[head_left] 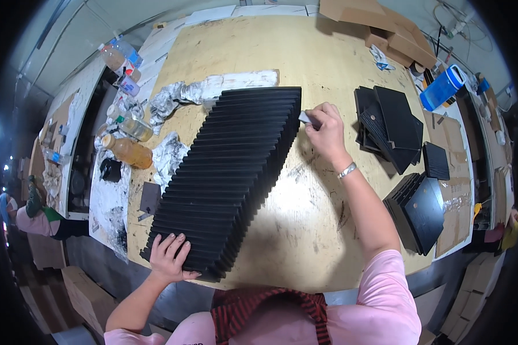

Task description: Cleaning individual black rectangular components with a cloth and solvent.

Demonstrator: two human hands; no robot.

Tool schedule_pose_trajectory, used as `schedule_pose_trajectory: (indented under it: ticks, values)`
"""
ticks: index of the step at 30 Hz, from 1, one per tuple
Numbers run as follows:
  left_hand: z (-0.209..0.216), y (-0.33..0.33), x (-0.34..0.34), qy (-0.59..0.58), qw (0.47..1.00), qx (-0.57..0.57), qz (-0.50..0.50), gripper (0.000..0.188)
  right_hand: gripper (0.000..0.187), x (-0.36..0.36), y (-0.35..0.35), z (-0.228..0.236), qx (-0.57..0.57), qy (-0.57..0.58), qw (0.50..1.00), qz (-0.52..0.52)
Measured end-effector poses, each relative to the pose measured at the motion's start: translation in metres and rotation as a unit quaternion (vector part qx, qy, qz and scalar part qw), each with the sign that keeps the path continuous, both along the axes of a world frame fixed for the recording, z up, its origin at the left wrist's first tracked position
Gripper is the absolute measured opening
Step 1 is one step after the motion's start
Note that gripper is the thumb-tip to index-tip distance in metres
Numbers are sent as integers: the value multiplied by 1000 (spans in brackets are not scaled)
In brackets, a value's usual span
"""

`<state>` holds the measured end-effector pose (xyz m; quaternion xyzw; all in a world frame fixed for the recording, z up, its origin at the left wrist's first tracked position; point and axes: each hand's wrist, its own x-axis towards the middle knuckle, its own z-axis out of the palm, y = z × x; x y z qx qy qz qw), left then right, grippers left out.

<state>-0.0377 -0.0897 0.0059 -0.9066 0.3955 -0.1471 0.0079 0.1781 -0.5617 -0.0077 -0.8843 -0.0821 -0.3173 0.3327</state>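
A long black pleated bellows cover (213, 184) lies slantwise over the middle of the table, its far end to the right. Near its close end, my left hand (169, 257) rests on the folds with the fingers apart. At the far right side, my right hand (326, 131) pinches a small light grey flat piece (305, 118) against or just beside the edge of the folds; whether it touches I cannot tell. What this piece is made of does not show. A metal band is on my right wrist.
Black flat plates (397, 118) are piled at the right, with a black stack (417, 213) nearer. Bottles, one of amber liquid (128, 151), and crumpled rags (170, 103) line the left. A blue jug (443, 87) and cardboard box (394, 34) stand at the back right.
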Motion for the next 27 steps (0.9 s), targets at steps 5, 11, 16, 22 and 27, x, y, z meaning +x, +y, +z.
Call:
schedule_pose_trajectory:
  ticks: [5, 11, 16, 22, 27]
  values:
    - [5, -1, 0, -7, 1000, -4, 9, 79, 21, -39, 49, -17, 153, 83, 983, 52]
    - [5, -4, -1, -3, 1000, -3, 12, 79, 19, -62, 73, -23, 218, 44, 974, 36]
    - [6, -6, -3, -12, 1000, -6, 13, 79, 20, -103, 71, -60, 80, 101, 991, 20]
    - [9, -6, 1, -25, 1000, -13, 8, 80, 21, -89, 89, -22, 212, 71, 974, 25]
    - [7, -8, 0, -28, 999, -18, 12, 80, 21, -133, 99, -50, 165, 142, 976, 27]
